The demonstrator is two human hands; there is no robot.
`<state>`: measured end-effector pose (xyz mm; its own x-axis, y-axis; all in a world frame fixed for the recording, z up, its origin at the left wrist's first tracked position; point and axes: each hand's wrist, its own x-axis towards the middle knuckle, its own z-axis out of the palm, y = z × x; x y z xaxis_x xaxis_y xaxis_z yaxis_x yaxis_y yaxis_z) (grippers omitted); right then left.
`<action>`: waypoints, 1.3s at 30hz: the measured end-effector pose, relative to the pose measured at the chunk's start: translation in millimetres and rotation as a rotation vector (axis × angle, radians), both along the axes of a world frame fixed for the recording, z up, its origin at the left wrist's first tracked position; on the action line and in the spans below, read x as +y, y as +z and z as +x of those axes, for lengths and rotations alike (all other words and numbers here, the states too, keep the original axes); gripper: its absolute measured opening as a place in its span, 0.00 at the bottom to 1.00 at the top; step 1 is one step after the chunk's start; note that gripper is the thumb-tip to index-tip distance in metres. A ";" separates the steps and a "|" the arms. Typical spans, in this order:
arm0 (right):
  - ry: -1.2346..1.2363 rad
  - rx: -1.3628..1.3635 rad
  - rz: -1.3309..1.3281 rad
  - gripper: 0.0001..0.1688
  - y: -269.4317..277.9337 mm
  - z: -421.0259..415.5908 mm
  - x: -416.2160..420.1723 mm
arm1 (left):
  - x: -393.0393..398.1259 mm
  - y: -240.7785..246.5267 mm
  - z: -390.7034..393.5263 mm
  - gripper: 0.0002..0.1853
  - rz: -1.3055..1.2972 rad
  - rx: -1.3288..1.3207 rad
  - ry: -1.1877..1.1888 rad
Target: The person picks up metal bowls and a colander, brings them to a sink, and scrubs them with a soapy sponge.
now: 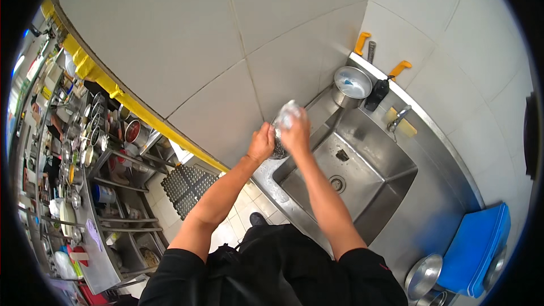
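Observation:
My left hand [262, 142] grips the side of a dark, shiny round item [279, 146], perhaps a metal vessel; its kind is unclear. Over it, my right hand [296, 132] is blurred and closed on a whitish, crumpled or foamy thing [290, 112], which could be a sudsy scrubber. Both hands are above the left rim of the stainless steel sink [365, 178], close to the tiled wall. Suds lie on the steel counter edge [276, 187] below them. The sink basin holds a small dark scrap [341, 155] near the round drain [337, 183].
A metal pot [352, 87] with sudsy water stands at the sink's far corner, beside a black bottle [377, 94]. A faucet [399, 118] and orange-handled tools [400, 69] are behind. A blue plastic container [474, 248] and metal bowls [424, 276] stand at right. Crowded kitchen shelves lie left.

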<state>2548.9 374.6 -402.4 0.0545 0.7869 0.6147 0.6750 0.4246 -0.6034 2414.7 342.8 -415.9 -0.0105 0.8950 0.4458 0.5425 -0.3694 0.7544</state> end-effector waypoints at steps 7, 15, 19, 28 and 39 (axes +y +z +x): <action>0.024 0.427 -0.812 0.22 -0.3 33.2 53.9 | -37.0 -30.2 -10.4 0.08 0.073 0.052 0.064; 0.022 0.190 -0.092 0.19 0.8 -4.0 16.3 | -49.6 -42.7 -32.1 0.13 -0.051 -0.121 0.041; 0.088 -0.091 0.152 0.22 15.4 -30.7 -38.4 | -24.0 1.4 -18.9 0.09 -0.118 -0.097 0.113; 0.086 0.172 -0.301 0.22 5.1 -4.0 36.4 | 1.9 10.3 -11.2 0.07 0.020 -0.028 0.107; -0.048 0.078 -0.280 0.16 6.5 -17.7 37.8 | 9.4 8.9 -13.0 0.07 0.040 0.008 0.114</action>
<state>2531.2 412.3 -395.8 0.1342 0.9206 0.3667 0.6370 0.2034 -0.7436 2401.7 352.2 -407.0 -0.1076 0.8699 0.4814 0.5887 -0.3344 0.7360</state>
